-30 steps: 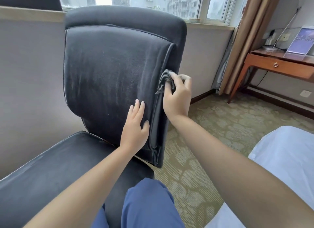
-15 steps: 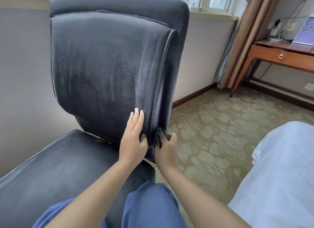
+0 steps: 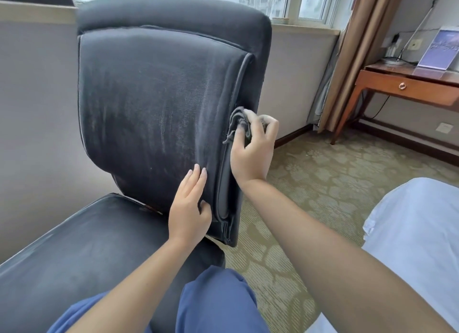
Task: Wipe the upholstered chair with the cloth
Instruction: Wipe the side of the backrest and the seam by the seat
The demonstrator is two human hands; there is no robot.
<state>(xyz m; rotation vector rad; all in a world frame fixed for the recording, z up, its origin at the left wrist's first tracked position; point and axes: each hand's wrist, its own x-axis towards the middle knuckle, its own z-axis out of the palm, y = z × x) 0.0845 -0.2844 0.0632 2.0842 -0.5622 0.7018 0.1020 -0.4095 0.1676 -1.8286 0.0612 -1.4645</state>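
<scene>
Wiping back up: right hand (image 3: 252, 146) bunching cloth (image 3: 237, 124) has climbed chair (image 3: 159, 104) side edge from the bottom; left hand (image 3: 190, 206) still flat, bracing.

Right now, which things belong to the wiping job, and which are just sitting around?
In the job: chair; cloth, gripped by the right hand; left hand, flat on the backrest.

Just around: desk; curtain; bed; sign.

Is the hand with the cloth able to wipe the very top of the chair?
Probably yes: the right hand, gripping the grey cloth, is on the dark upholstered chair edge; nothing blocks upward.
</scene>
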